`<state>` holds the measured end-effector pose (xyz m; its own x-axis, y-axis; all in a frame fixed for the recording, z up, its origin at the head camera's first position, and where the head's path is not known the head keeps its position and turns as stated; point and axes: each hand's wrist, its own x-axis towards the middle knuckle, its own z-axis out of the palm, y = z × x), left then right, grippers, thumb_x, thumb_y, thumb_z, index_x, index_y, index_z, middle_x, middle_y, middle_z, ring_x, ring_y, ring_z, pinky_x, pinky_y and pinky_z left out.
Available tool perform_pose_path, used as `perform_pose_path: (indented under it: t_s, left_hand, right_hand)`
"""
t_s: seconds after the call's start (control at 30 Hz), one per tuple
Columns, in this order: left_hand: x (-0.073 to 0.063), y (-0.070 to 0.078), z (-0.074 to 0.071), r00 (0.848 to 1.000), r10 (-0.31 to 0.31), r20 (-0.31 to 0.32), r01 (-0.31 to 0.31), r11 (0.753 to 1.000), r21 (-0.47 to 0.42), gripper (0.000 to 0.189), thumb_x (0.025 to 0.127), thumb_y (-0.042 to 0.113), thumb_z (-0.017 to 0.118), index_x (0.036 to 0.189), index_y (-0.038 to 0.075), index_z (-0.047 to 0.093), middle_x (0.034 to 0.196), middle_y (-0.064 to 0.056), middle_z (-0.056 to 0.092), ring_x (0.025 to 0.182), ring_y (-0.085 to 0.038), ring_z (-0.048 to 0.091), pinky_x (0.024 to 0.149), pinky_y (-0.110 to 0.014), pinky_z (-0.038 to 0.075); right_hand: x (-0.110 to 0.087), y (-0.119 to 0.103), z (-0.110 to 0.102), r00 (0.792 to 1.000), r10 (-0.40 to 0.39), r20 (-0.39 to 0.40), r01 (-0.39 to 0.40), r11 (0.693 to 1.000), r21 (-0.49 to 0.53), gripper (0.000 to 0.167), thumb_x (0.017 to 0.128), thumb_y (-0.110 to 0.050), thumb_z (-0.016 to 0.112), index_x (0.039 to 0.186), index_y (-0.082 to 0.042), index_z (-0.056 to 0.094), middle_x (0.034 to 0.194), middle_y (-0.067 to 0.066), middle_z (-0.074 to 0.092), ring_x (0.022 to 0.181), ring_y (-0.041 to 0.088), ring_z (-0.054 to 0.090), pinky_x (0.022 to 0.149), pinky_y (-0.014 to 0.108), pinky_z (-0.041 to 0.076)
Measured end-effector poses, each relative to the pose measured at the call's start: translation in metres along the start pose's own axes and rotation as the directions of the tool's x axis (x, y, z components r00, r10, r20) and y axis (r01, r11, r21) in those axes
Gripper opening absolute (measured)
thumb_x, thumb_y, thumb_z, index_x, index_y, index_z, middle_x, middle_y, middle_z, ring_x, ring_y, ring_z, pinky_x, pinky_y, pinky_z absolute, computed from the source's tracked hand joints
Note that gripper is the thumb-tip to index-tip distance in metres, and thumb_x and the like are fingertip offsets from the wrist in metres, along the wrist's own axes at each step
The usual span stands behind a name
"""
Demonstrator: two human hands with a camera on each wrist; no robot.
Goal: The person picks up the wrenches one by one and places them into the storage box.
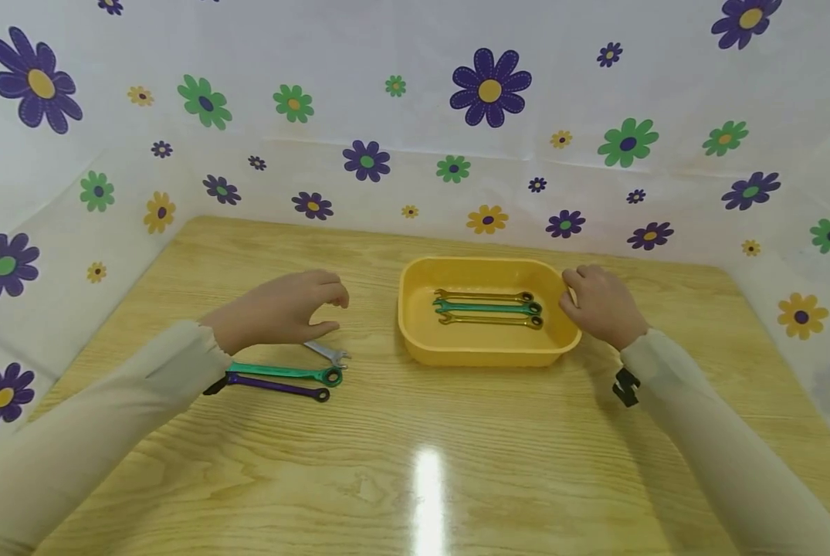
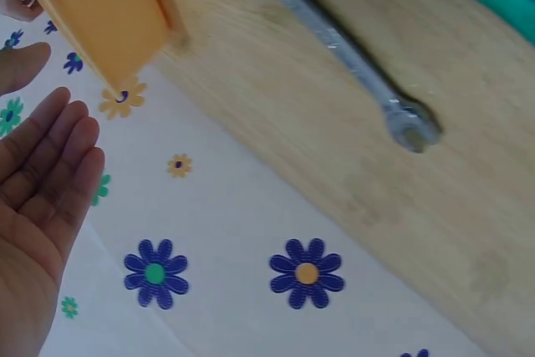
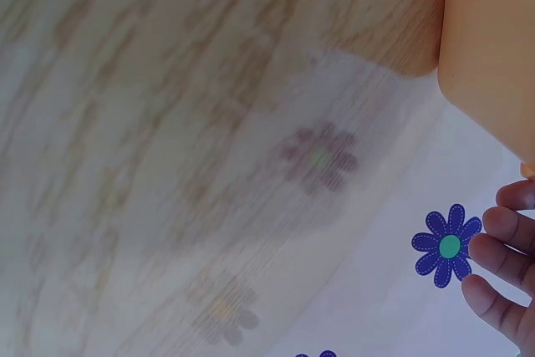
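Left of the frame's centre the left grip (image 1: 286,307) hangs spread by a silver wrench (image 1: 327,354); right of centre the right grip (image 1: 604,304), whether pinching I cannot tell, is at a yellow tray (image 1: 487,357).

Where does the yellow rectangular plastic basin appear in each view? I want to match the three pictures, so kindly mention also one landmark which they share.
Head: the yellow rectangular plastic basin stands just right of centre.
Left wrist: in the upper left, cut off by the top edge.
Right wrist: in the upper right corner, cut off by the frame.
Shared landmark: the white flower-printed cloth, visible in all three.
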<state>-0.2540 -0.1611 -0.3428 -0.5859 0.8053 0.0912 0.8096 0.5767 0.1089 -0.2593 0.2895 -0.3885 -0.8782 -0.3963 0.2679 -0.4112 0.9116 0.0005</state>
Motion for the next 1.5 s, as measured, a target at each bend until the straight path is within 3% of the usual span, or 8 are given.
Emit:
perform_pose_path:
  t_s: [0.33,0.77,0.97,1.2,1.5]
  left_hand:
    - [-0.018,-0.016,0.021,0.999,0.025,-0.022,-0.025,1.000,0.008,0.023,0.080,0.014,0.071,0.100,0.005,0.064,0.098,-0.006,0.063,0.088,-0.021,0.062,0.078,-0.036,0.053]
    - [-0.029,-0.033,0.050,0.999,0.007,0.032,-0.006,1.000,-0.030,0.015,0.080,0.012,0.069,0.095,0.010,0.064,0.092,-0.001,0.062,0.080,-0.012,0.060,0.070,-0.030,0.052]
    - [-0.031,-0.037,0.055,0.999,0.022,0.044,-0.020,0.999,-0.035,0.014,0.080,0.011,0.069,0.092,0.013,0.063,0.089,0.001,0.060,0.078,-0.010,0.057,0.069,-0.029,0.052]
    - [-0.030,-0.041,0.059,0.997,0.001,0.079,0.004,0.998,-0.059,0.013,0.081,0.010,0.068,0.092,0.013,0.063,0.090,0.001,0.060,0.079,-0.010,0.058,0.070,-0.029,0.052]
    - [-0.031,-0.042,0.058,0.998,0.013,0.069,-0.008,0.998,-0.069,0.009,0.081,0.011,0.068,0.088,0.015,0.065,0.087,0.005,0.061,0.075,-0.006,0.057,0.067,-0.026,0.052]
  right_hand:
    - [0.001,-0.001,0.000,1.000,0.000,-0.005,0.000,1.000,0.002,0.013,0.086,-0.014,0.046,0.079,-0.003,0.050,0.065,0.008,0.045,0.061,0.022,0.040,0.058,0.032,0.033]
    - [0.001,0.000,-0.002,1.000,0.010,0.008,-0.010,1.000,0.000,0.013,0.087,-0.013,0.046,0.080,-0.003,0.050,0.065,0.008,0.045,0.062,0.022,0.040,0.058,0.032,0.033]
    - [0.001,0.000,-0.002,0.999,0.020,0.028,-0.019,1.000,-0.010,0.015,0.087,-0.015,0.046,0.082,-0.002,0.052,0.067,0.009,0.047,0.063,0.023,0.041,0.059,0.033,0.035]
    - [0.001,0.001,-0.001,1.000,0.017,0.024,-0.017,1.000,-0.004,0.016,0.087,-0.016,0.046,0.083,-0.002,0.052,0.067,0.009,0.047,0.063,0.023,0.041,0.058,0.033,0.035]
    - [0.001,0.000,-0.002,0.999,0.026,0.028,-0.026,1.000,0.002,0.014,0.087,-0.014,0.046,0.082,-0.003,0.052,0.067,0.008,0.046,0.062,0.023,0.041,0.059,0.033,0.034]
